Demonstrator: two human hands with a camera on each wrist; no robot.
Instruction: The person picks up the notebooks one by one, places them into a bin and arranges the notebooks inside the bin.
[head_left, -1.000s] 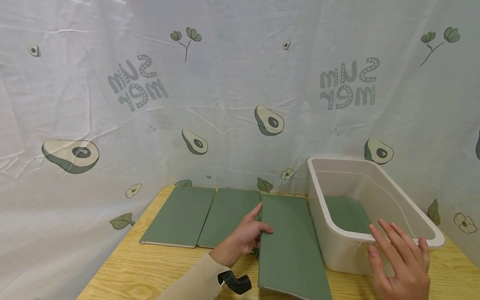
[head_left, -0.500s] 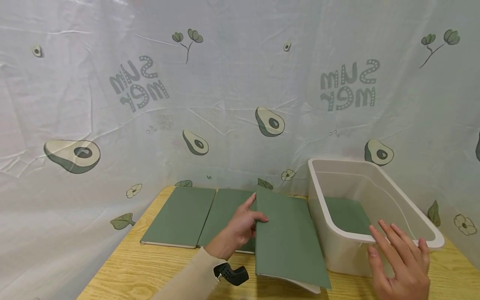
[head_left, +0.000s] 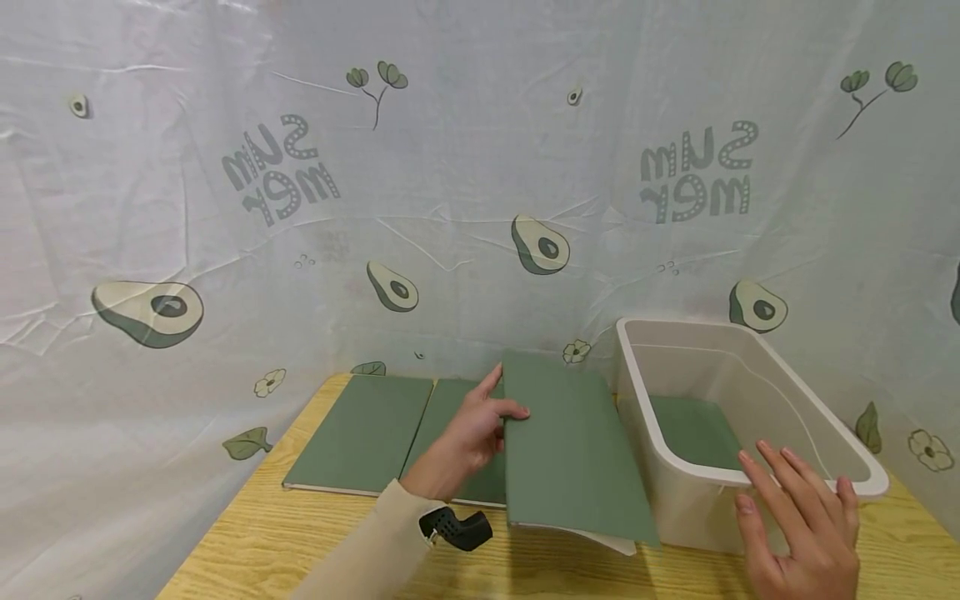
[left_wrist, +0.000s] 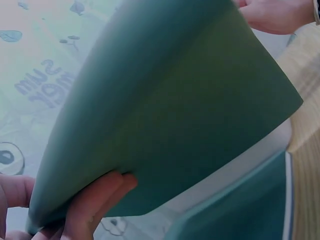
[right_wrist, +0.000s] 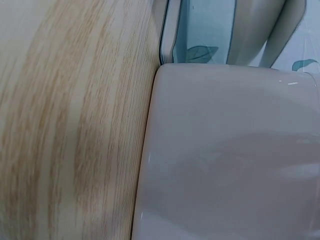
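Observation:
My left hand (head_left: pixel 474 425) pinches a green softcover notebook (head_left: pixel 566 450) by its left edge, thumb on the cover and fingers underneath. The notebook is raised and tilted, its lower right corner loose and white pages showing below. In the left wrist view, the cover (left_wrist: pixel 185 110) bows over the curled fingers (left_wrist: pixel 95 202). My right hand (head_left: pixel 810 525) is spread with straight fingers at the near rim of a pale beige plastic bin (head_left: pixel 690 508). Inside the bin lies another green surface (head_left: pixel 693 429). In the right wrist view, the bin's wall (right_wrist: pixel 230 150) fills most of the frame.
Two more green notebooks lie side by side on the wooden table (head_left: pixel 247 533), one at the left (head_left: pixel 363 433) and one partly behind my left hand (head_left: pixel 442 417). By the bin, a notebook edge (right_wrist: pixel 171 32) shows low on the table. A printed curtain (head_left: pixel 450 167) hangs behind.
My left hand has lifted the notebook and moved it up and slightly left, away from me. Its near edge has risen and pages now show. My right hand has stayed at the bin rim.

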